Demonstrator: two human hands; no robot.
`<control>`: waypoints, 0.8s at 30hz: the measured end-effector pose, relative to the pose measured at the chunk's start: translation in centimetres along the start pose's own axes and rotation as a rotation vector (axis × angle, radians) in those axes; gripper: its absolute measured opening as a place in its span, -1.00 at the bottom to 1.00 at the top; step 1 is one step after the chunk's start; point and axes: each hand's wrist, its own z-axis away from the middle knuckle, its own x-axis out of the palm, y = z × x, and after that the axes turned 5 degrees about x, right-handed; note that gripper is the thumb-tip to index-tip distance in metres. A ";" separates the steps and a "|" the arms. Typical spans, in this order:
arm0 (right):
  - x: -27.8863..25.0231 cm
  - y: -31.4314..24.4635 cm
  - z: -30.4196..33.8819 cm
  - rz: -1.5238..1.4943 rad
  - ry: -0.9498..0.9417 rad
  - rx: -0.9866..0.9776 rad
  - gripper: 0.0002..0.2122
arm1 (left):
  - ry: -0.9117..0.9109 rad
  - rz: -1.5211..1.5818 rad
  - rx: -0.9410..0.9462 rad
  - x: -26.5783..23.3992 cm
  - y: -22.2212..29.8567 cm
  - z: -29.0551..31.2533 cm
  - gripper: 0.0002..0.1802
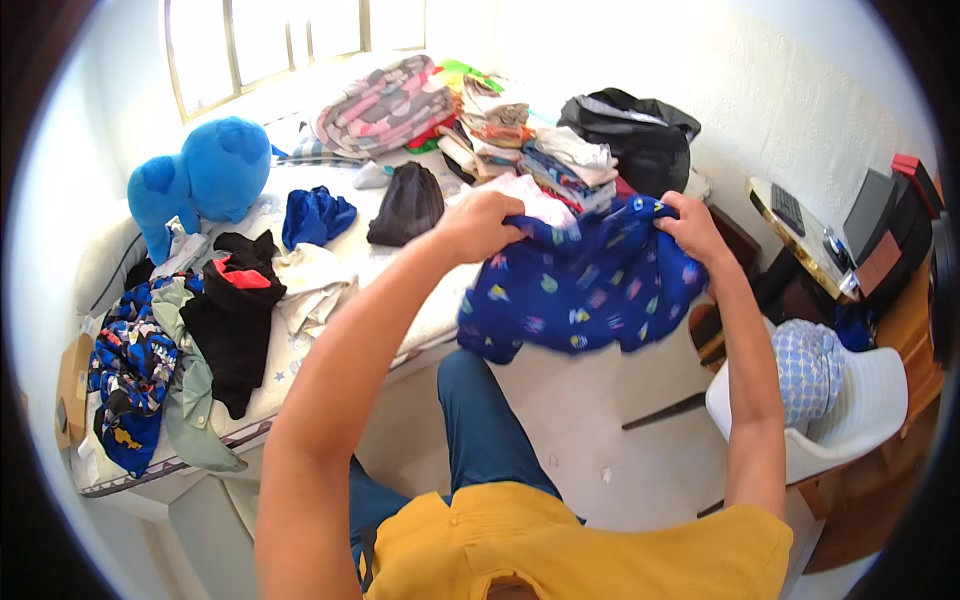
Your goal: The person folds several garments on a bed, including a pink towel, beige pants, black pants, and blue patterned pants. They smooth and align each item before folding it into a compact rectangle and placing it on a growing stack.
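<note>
A dark blue garment with a small multicoloured print hangs spread between my hands, in front of the bed's edge. My left hand pinches its upper left corner, and my right hand grips the upper right corner. Its lower edge is a little blurred, and I cannot tell whether it is a shirt or shorts. Just behind it on the bed stand stacks of folded clothes, with a pale pink folded cloth closest to my left hand. A dark folded garment lies left of that hand.
Loose clothes, among them a black garment and a blue patterned one, heap at the bed's left end. Beyond are a blue plush toy, a rolled blanket and a black bag. A white chair stands right.
</note>
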 end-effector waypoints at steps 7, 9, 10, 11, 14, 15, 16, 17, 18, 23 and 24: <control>2.7 -3.6 -2.6 -0.755 0.080 0.182 -0.78 | 0.226 1.350 -0.282 -4.4 1.3 3.2 -0.70; 3.9 -5.3 -3.4 -0.851 0.090 0.194 -0.80 | 0.372 1.468 -0.286 -5.1 0.0 4.3 -0.70; 4.6 -6.7 -3.5 -0.884 0.099 0.221 -0.85 | 0.416 1.459 -0.296 -5.7 -0.8 5.2 -0.68; 5.2 -6.9 -4.2 -0.893 0.075 0.201 -0.85 | 0.449 1.450 -0.353 -6.6 -1.7 6.2 -0.67; 6.9 -7.4 -6.1 -0.925 0.023 0.152 -0.86 | 0.568 1.432 -0.353 -8.4 -3.7 9.4 -0.68; 8.1 -7.8 -6.4 -0.940 0.017 0.144 -0.86 | 0.593 1.423 -0.369 -8.3 -4.6 10.3 -0.69; 9.7 -8.5 -7.0 -0.963 -0.003 0.129 -0.86 | 0.630 1.402 -0.390 -8.4 -5.6 11.6 -0.70; 10.9 -8.9 -7.3 -0.975 -0.009 0.122 -0.87 | 0.655 1.396 -0.405 -8.1 -6.6 12.6 -0.71; 11.9 -9.2 -7.8 -0.993 -0.026 0.119 -0.86 | 0.674 1.396 -0.427 -7.8 -7.7 13.4 -0.74; 15.7 -10.5 -9.4 -1.071 -0.077 0.173 -0.85 | 0.819 1.256 -0.451 -6.4 -10.7 15.6 -0.80; 16.1 -11.1 -9.6 -1.088 -0.066 0.155 -0.85 | 0.852 1.165 -0.420 -6.1 -12.1 15.3 -0.80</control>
